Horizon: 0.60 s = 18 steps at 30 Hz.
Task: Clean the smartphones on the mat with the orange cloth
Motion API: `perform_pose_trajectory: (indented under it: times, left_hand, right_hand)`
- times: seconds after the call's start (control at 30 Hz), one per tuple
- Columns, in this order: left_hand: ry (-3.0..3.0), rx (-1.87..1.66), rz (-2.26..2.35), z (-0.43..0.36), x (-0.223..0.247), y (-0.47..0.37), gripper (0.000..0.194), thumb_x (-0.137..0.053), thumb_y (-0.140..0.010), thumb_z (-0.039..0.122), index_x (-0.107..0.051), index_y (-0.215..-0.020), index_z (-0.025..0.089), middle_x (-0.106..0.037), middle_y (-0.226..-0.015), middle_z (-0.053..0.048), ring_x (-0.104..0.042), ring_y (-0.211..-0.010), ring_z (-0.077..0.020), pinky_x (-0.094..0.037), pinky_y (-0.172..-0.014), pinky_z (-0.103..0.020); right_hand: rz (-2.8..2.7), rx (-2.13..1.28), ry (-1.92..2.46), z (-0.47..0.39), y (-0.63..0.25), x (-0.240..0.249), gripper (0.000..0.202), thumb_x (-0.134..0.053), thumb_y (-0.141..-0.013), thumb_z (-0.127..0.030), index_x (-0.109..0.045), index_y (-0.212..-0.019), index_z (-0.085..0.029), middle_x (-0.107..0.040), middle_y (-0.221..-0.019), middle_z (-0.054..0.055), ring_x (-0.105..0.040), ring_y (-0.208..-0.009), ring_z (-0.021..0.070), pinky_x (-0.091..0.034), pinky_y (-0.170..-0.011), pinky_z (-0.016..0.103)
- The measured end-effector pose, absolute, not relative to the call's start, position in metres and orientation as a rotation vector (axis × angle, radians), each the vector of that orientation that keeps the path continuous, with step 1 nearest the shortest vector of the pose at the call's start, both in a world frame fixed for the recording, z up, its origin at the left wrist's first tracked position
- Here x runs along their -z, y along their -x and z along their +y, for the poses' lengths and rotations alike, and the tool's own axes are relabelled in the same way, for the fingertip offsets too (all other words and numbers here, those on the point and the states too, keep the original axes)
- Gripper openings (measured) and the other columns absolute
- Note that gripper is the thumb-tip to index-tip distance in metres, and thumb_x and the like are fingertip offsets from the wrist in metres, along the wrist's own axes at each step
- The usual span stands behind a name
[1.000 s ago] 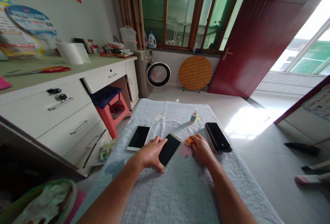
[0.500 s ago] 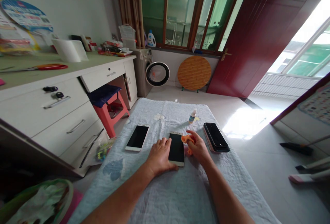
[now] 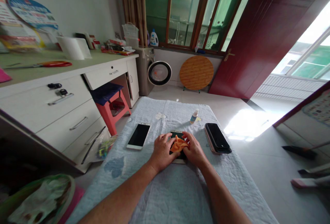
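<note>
Desk (image 3: 99, 56) with scissors (image 3: 56, 64) and a white roll (image 3: 72, 48) runs along the left; a lined bin (image 3: 73, 193) sits near left, a pink stool (image 3: 110, 115) by the desk; a washing machine (image 3: 143, 71), its round door open, a round wooden board (image 3: 196, 73) and a red door (image 3: 237, 42) follow at the far side; pale blue quilt (image 3: 177, 196) spreads across the middle, bearing a white phone (image 3: 138, 136) at left, a middle phone (image 3: 179, 161) under the hands, a small spray bottle (image 3: 194, 116) farther off and a black phone (image 3: 218, 137) stacked at right; left hand (image 3: 162, 152) is half open, fingers bent and apart from the thumb, at the orange cloth (image 3: 178, 145) over the middle phone; right hand (image 3: 195, 151) is partly curled, gripping the orange cloth.
</note>
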<state>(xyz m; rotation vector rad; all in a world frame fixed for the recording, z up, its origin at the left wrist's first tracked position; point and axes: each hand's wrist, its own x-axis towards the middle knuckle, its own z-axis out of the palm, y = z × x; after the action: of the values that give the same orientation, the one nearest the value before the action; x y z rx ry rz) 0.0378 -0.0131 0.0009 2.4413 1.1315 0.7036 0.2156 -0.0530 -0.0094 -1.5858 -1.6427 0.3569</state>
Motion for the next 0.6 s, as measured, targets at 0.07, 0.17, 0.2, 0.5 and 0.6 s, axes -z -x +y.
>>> perform_pose_trajectory:
  times: [0.07,0.17,0.2,0.5,0.6]
  left_hand:
    - [-2.428,-0.767,1.115,-0.012,0.001,-0.039,0.038,-0.071,-0.074,0.036,-0.065,-0.11,0.024,-0.056,-0.122,-0.008,-0.049,-0.113,-0.0286,-0.037,-0.097,-0.043]
    - [-2.377,-0.858,1.092,-0.01,0.001,-0.039,0.014,-0.067,-0.076,0.022,-0.068,-0.09,0.024,-0.062,-0.106,-0.005,-0.053,-0.104,-0.0244,-0.041,-0.091,-0.039]
    - [-2.359,-0.893,1.084,-0.01,0.0,-0.039,0.008,-0.065,-0.077,0.02,-0.067,-0.084,0.023,-0.063,-0.101,-0.004,-0.054,-0.101,-0.0232,-0.042,-0.09,-0.037]
    - [-2.049,-1.018,1.011,-0.009,-0.008,-0.038,0.012,-0.052,-0.085,0.014,-0.062,-0.089,0.021,-0.064,-0.087,-0.001,-0.061,-0.076,-0.0143,-0.047,-0.07,-0.024]
    - [-2.048,-1.012,0.952,-0.01,-0.005,-0.039,0.019,-0.052,-0.085,0.012,-0.063,-0.096,0.022,-0.067,-0.093,-0.002,-0.062,-0.086,-0.0165,-0.048,-0.077,-0.026]
  right_hand:
    - [-1.668,-0.329,1.638,-0.053,-0.218,0.008,0.044,-0.045,-0.066,-0.009,-0.058,-0.108,-0.018,-0.06,-0.097,0.006,-0.053,-0.086,0.0186,-0.044,-0.082,0.034]
    - [-1.746,-0.299,1.708,-0.054,-0.22,0.004,0.021,-0.045,-0.07,-0.01,-0.061,-0.081,-0.018,-0.058,-0.084,0.005,-0.051,-0.083,0.0192,-0.041,-0.078,0.032]
    - [-1.762,-0.288,1.71,-0.054,-0.22,0.002,0.018,-0.045,-0.07,-0.009,-0.06,-0.077,-0.018,-0.057,-0.081,0.004,-0.05,-0.081,0.0188,-0.04,-0.076,0.031]
    - [-1.835,-0.299,1.573,-0.057,-0.214,-0.009,0.022,-0.045,-0.079,-0.01,-0.064,-0.084,-0.02,-0.053,-0.082,0.003,-0.053,-0.075,0.0145,-0.04,-0.068,0.024]
    - [-1.844,-0.314,1.545,-0.057,-0.214,-0.004,0.026,-0.046,-0.079,-0.011,-0.065,-0.093,-0.021,-0.054,-0.085,0.003,-0.054,-0.076,0.015,-0.042,-0.069,0.024]
